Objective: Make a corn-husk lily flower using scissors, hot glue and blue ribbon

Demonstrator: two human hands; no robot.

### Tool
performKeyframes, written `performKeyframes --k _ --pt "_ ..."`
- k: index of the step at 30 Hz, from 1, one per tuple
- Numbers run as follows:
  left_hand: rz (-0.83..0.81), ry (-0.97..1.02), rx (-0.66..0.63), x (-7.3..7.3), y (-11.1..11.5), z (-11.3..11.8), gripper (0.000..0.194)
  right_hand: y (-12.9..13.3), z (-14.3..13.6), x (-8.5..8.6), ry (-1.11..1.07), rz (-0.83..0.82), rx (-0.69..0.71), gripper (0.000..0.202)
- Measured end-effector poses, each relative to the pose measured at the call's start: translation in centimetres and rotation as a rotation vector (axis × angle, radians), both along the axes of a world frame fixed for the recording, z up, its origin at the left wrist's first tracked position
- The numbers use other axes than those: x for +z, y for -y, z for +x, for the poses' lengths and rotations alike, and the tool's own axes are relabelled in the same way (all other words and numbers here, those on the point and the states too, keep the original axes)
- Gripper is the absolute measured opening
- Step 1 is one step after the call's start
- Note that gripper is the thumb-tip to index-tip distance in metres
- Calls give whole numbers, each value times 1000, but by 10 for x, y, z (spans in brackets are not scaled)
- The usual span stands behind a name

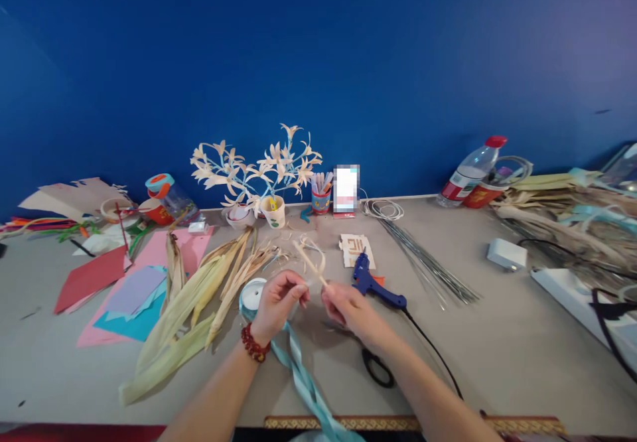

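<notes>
My right hand [351,306] pinches the lower end of a narrow pale strip [309,261], which looks like corn husk and slants up to the left. Just to its left is my left hand [283,299], fingers curled with thumb and fingertips together; whatever they may hold is too small to make out. Beside the left wrist lies a spool [253,294] of light blue ribbon [306,385], its twisted length trailing to the table's front edge. Black-handled scissors [378,368] lie partly hidden under the right forearm. Past the right hand rests a blue glue gun [371,279].
Dried corn husks [186,302] and coloured paper [132,319] spread on the left. Husk flowers [259,170] stand in cups at the back. Wires [430,259], a tilted bottle [468,173] and a power strip [572,302] lie right. The glue gun's cord [438,356] runs forward.
</notes>
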State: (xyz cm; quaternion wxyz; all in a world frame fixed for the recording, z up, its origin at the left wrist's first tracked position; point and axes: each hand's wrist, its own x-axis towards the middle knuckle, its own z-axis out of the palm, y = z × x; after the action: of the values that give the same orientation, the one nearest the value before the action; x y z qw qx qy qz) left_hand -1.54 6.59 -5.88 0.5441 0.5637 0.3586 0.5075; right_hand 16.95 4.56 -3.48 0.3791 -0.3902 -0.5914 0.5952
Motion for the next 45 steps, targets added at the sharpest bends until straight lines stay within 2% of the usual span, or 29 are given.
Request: performKeyframes --k 2,4,6,8,11,15,18,20,22,24,26,28,29,30,32,33,35,37,39,42,45 --pt "39 -79 3 1 3 2 16 2 -6 -5 123 143 39 49" --pt "83 -161 -4 1 5 2 15 3 -8 -8 242 240 19 48" --pt "127 -214 -23 0 6 2 15 2 -8 -12 303 260 -9 51" --pt "173 -249 -43 -2 6 1 14 1 -7 -14 263 204 -13 54" --pt "226 -286 -62 -2 4 0 13 0 -6 -15 28 25 44 55" --pt "252 -290 -73 2 1 -3 17 0 -1 -7 -315 -263 144 54" --pt "216 -288 -78 3 -1 -5 19 0 11 -3 -517 -377 220 56" --pt "172 -277 -73 2 -4 -8 21 -2 22 -2 -660 -376 281 59" --pt "106 -235 -71 0 -6 -10 21 -7 35 1 -799 -296 278 61" --pt "11 -140 -63 -1 -9 -10 21 -11 46 8 -842 -169 113 60" --pt "-87 3 -40 0 -10 -9 22 -15 53 18 -660 -72 -155 58" --pt "-162 147 -5 3 -9 -6 24 -15 52 24 -230 32 -365 54" --pt "-188 205 10 5 -8 -4 24 -14 49 25 49 99 -414 51" --pt "-207 250 19 7 -6 -3 23 -12 44 24 342 168 -422 47" --pt "-227 313 25 9 -3 0 22 -6 35 18 864 281 -346 39" --pt "-228 336 23 10 -2 0 21 -3 31 14 1054 316 -286 35" --pt "-217 372 14 10 0 1 19 2 26 6 1278 361 -195 32" --pt "-199 404 9 11 1 0 17 6 26 2 1348 432 -164 26" --pt "-189 422 12 11 2 0 16 9 26 5 1299 529 -206 19" --pt "-174 395 17 10 6 4 16 16 15 17 943 574 -297 17" --pt "-118 323 8 8 11 9 13 22 -7 26 472 466 -328 20"
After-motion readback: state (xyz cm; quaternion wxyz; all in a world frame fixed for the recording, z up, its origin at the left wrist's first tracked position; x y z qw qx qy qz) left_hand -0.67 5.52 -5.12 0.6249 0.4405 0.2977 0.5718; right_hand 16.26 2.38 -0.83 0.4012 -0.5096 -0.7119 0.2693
